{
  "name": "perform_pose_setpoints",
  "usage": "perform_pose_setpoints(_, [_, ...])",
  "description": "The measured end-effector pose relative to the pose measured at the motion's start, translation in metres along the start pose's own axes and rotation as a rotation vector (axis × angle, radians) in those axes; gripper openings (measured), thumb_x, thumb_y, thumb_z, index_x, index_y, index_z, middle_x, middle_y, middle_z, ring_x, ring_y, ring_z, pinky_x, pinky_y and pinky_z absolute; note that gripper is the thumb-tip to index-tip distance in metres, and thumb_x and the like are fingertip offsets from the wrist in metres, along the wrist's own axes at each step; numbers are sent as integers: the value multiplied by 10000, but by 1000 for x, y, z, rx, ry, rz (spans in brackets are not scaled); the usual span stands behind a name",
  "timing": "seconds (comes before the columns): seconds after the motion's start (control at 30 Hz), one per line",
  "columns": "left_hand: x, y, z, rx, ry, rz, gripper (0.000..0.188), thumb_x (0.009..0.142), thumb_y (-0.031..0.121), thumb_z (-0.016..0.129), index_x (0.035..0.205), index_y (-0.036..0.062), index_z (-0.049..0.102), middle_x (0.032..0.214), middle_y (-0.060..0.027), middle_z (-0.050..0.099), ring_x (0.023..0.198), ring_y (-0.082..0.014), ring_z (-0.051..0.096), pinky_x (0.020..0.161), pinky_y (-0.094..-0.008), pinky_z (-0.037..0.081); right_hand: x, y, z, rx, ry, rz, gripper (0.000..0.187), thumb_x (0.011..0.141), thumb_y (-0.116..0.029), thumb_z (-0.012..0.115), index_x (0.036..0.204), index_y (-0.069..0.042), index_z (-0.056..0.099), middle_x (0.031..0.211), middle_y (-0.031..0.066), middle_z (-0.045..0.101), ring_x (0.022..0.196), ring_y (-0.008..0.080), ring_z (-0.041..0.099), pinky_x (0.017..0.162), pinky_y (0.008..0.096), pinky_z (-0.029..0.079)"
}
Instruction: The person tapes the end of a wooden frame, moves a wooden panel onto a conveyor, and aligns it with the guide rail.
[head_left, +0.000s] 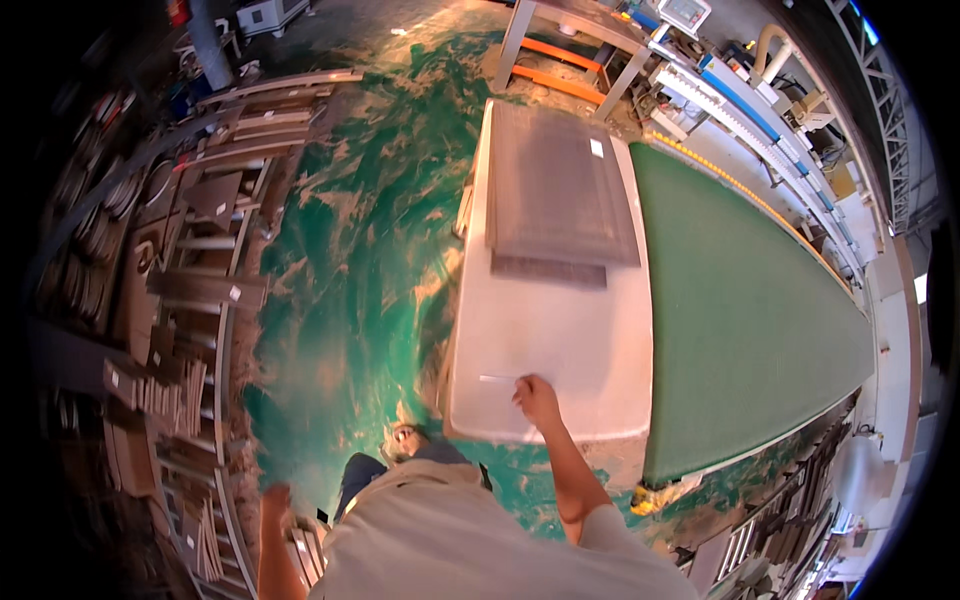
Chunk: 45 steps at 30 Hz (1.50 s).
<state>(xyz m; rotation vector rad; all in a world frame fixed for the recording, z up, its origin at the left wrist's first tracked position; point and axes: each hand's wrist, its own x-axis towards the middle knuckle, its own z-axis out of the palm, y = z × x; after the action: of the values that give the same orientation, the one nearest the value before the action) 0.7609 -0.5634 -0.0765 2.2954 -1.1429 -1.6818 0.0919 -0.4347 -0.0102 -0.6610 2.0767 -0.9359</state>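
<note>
Over the near end of a pale-topped table (560, 340), my right hand (538, 400) is closed in a pinch on a thin white strip (494, 378), which points out to the left. What the strip is made of does not show. Farther along the same table lie flat grey-brown panels (560, 190), one on another, with a small white label (597, 148) on the top one. My left hand (275, 499) hangs low at my left side, away from the table. Motion smears its fingers, and nothing shows clearly in it.
A green conveyor belt (740, 310) adjoins the table's right side, with a machine (770, 130) beyond it. To the left, a roller rack (225, 330) carries several brown boards (170, 395). Dust streaks the green floor (350, 260). An orange-barred bench (560, 70) stands past the table's far end.
</note>
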Motion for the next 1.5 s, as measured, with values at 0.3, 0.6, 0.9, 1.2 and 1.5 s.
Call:
perform_pose_setpoints(0.3, [137, 170, -64, -49, -235, -385, 617, 878, 192, 749, 1434, 61, 517, 1173, -158, 695, 927, -278, 696, 683, -450, 558, 58, -90, 63, 275, 198, 492, 309, 1040, -307, 636, 1024, -2, 689, 785, 76, 682, 660, 178, 677, 584, 307, 525])
perform_pose_setpoints(0.6, [435, 670, -33, 628, -110, 598, 592, 863, 193, 792, 1390, 22, 581, 1201, -154, 698, 987, -260, 707, 758, -386, 600, 250, -317, 139, 576, -13, 305, 267, 1087, -280, 570, 1075, -29, 660, 867, 40, 698, 814, 138, 675, 733, 303, 524])
perform_pose_setpoints(0.9, [385, 1040, 159, 268, -778, 537, 325, 980, 169, 713, 1252, -3, 673, 1144, -87, 722, 1036, -168, 673, 929, -325, 527, 579, -517, 130, 1023, 61, 322, 275, 1084, -313, 548, 1112, -47, 615, 972, 101, 723, 879, 211, 703, 785, 333, 532])
perform_pose_setpoints(1.2, [394, 1307, 419, 321, -1146, 656, 304, 1094, 238, 545, 1210, -18, 662, 1129, -98, 728, 1034, -145, 688, 903, -316, 530, 851, -568, 73, 970, 77, 333, 313, 1101, -331, 529, 1104, -41, 647, 960, 78, 740, 860, 149, 683, 770, 307, 524])
perform_pose_setpoints(1.5, [422, 1504, 711, 695, -1186, 439, 339, 1091, 351, 552, 1010, 38, 655, 749, -28, 655, 642, -131, 656, 578, -288, 495, 979, -515, -135, 689, 911, 366, 201, 1052, -178, 614, 1110, -2, 691, 959, 82, 752, 881, 175, 691, 807, 303, 542])
